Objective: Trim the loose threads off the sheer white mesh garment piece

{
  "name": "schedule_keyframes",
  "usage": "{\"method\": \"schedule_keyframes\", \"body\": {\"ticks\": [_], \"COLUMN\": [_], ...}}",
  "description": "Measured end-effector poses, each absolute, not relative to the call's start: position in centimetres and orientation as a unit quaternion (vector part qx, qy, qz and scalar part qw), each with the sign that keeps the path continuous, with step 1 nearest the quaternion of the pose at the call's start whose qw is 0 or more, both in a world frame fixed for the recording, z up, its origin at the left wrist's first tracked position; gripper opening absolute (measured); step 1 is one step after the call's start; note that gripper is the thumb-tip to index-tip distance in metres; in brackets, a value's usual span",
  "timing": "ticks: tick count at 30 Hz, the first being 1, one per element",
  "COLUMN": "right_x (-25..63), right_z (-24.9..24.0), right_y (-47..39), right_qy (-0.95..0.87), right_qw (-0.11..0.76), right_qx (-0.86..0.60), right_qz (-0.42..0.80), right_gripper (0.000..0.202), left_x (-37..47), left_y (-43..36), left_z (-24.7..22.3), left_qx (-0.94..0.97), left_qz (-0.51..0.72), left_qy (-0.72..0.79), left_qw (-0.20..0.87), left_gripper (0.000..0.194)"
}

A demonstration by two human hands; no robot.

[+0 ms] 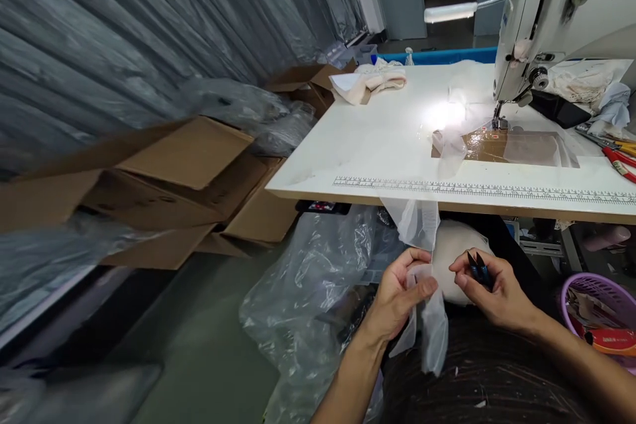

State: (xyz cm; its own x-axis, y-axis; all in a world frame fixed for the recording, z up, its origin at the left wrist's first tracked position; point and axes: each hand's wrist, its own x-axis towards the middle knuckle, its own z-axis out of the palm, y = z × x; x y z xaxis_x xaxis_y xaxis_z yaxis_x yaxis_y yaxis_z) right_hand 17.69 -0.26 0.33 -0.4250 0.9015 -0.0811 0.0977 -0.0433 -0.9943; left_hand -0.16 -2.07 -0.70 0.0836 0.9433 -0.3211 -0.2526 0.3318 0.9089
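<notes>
My left hand (405,291) pinches a strip of sheer white fabric (434,328) between thumb and fingers, below the table's front edge. Part of the strip hangs beneath the hand, and more of it runs up over the edge onto the tabletop. My right hand (497,288) is closed around small dark thread snips (479,270), their blades pointing up and slightly apart. The snips are to the right of the fabric, not touching it. Behind both hands lies a rounded white piece (457,258) on my lap. A sewing machine (521,46) stands on the white table (377,146).
Open cardboard boxes (189,159) and clear plastic sheeting (308,278) are left of the table. Red-handled scissors (621,162) lie at its right side. A purple basket (596,285) stands low at right. A lit lamp (450,12) reaches over the back. A printed ruler (487,191) follows the front edge.
</notes>
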Motion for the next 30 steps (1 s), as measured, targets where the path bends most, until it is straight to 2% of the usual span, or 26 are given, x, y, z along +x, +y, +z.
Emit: {"method": "schedule_keyframes", "body": {"ticks": [2,5,9,11,16,22,30], "right_x": [17.6,17.3,16.9,17.1,17.6,17.6,16.2], "right_z": [0.1,-0.4,-1.1,-1.3,-1.2,-1.2,-1.7], "right_y": [-0.3,-0.3,-0.1,0.1,1.3,3.2,3.9], "right_qy": [-0.629,-0.655,-0.636,-0.613,-0.591,-0.708,-0.776], "right_qw": [0.315,0.305,0.332,0.336,0.289,0.270,0.251], "right_qx": [-0.417,-0.444,-0.444,-0.441,-0.440,-0.441,-0.407], "right_qz": [0.576,0.530,0.537,0.563,0.611,0.481,0.411], "right_gripper": [0.033,0.037,0.021,0.021,0.032,0.062,0.060], "left_x": [0.0,0.2,0.1,-0.1,-0.3,-0.5,-0.8], "left_y": [-1.9,-1.2,-0.7,-0.7,-0.4,-0.1,-0.3], "left_z": [-0.6,-0.5,-1.0,-1.4,-2.2,-1.5,-0.6], "left_qx": [0.376,0.425,0.441,0.445,0.418,0.429,0.440], "left_qz": [0.438,0.415,0.417,0.436,0.450,0.424,0.412], "left_qy": [0.539,0.573,0.568,0.559,0.561,0.571,0.592], "left_qw": [0.614,0.564,0.556,0.547,0.555,0.557,0.535], "left_gripper": [0.060,0.049,0.044,0.043,0.045,0.043,0.035]}}
